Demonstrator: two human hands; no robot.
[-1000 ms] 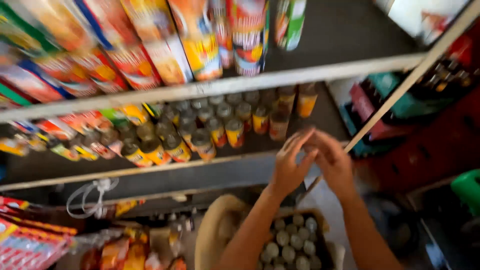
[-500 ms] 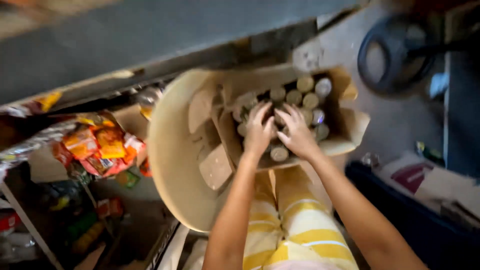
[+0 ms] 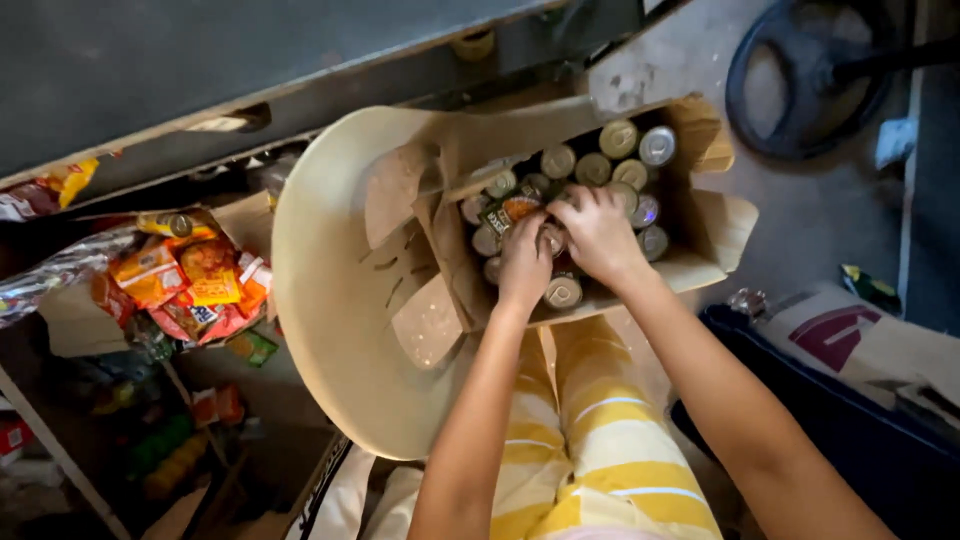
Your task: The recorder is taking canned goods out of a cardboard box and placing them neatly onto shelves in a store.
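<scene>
Cans (image 3: 620, 140) in cardboard box (image 3: 720, 225) under both hands, left hand (image 3: 525, 262) and right hand (image 3: 598, 232) each curled over one.

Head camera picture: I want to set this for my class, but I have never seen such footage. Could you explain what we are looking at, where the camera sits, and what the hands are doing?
No machine here: a person wears a camera on the head, so the one view looks straight down their own arms. The left hand and right hand reach into an open cardboard box packed with upright cans. Both hands rest on the cans in the middle; whether either grip has closed on a can cannot be told. The box sits on a pale round seat, above the person's yellow striped trousers. To the left lie bright snack packets, under a dark shelf.
</scene>
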